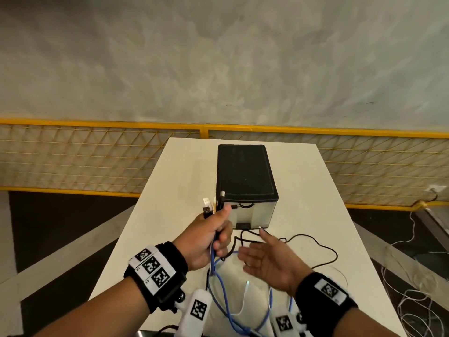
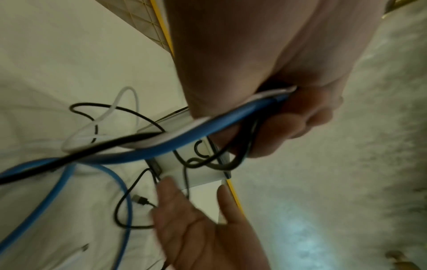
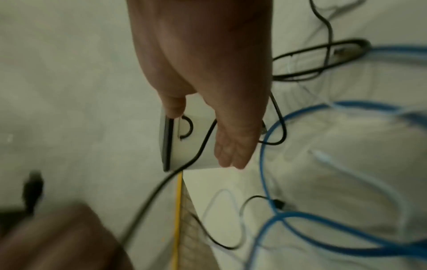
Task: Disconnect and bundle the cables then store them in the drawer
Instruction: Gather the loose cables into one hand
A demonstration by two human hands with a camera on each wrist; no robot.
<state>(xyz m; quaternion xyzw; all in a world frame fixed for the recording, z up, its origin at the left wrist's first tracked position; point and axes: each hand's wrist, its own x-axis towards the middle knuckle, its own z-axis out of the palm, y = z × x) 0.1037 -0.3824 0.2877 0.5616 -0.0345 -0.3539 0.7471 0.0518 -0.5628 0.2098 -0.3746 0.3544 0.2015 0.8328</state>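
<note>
My left hand (image 1: 213, 235) grips a bunch of cables above the table, their plug ends (image 1: 207, 206) sticking up past the thumb. In the left wrist view a blue cable (image 2: 175, 144), a white one and a black one run through that fist (image 2: 289, 117). The blue cable (image 1: 224, 297) loops down over the table toward me. My right hand (image 1: 263, 257) is flat, palm up, fingers straight, just right of the left fist, holding nothing. A thin black cable (image 1: 313, 242) lies on the table behind it. The small drawer box (image 1: 245, 176) with a black top stands mid-table, its drawer front (image 1: 252, 215) closed.
The white table (image 1: 313, 190) is narrow, with edges close on both sides. A yellow mesh fence (image 1: 97, 156) runs behind it. Loose white wires (image 1: 413, 310) lie on the floor at the right. A wall socket (image 1: 436, 189) sits at the far right.
</note>
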